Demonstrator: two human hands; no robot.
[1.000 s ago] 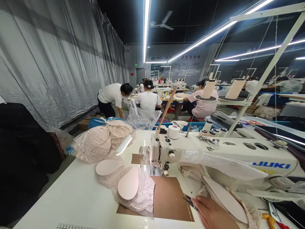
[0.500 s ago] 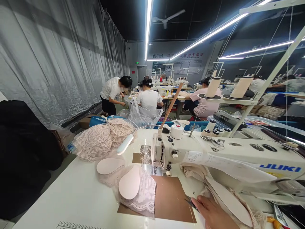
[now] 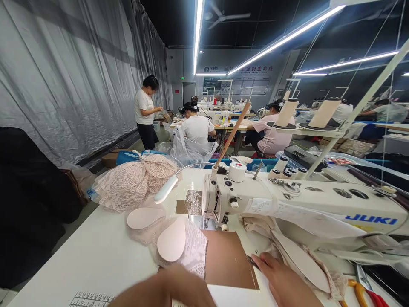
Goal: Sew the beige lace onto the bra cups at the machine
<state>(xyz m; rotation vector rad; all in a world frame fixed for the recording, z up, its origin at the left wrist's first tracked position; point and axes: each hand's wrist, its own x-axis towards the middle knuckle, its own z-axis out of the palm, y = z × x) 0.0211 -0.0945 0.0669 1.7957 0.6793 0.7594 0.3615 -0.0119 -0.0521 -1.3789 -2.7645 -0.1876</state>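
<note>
My right hand (image 3: 281, 275) is closed around small dark thread snips (image 3: 252, 261), their tip over the right edge of a brown sheet (image 3: 228, 260). My left hand (image 3: 172, 285) is at the bottom middle, blurred, its fingers not readable. Just beyond it lies a lace piece (image 3: 196, 249) with a smooth beige teardrop pad (image 3: 171, 239) on top. Farther left, a second pad (image 3: 145, 217) rests on sheer fabric. Beige fabric with a long pad (image 3: 302, 260) lies to the right of my right hand, under the sewing machine (image 3: 306, 200).
Stacked lace cups (image 3: 123, 185) sit at the table's left back. A lamp (image 3: 166, 189) bends over the table beside the machine head. Orange-handled scissors (image 3: 359, 290) lie at lower right. Thread cones (image 3: 286, 113) stand on a rack. Several people work beyond, one standing (image 3: 145, 106).
My left hand has come into view at the bottom, over the front of the lace piece. My right hand stays near the brown sheet's edge. The person at the back has straightened up.
</note>
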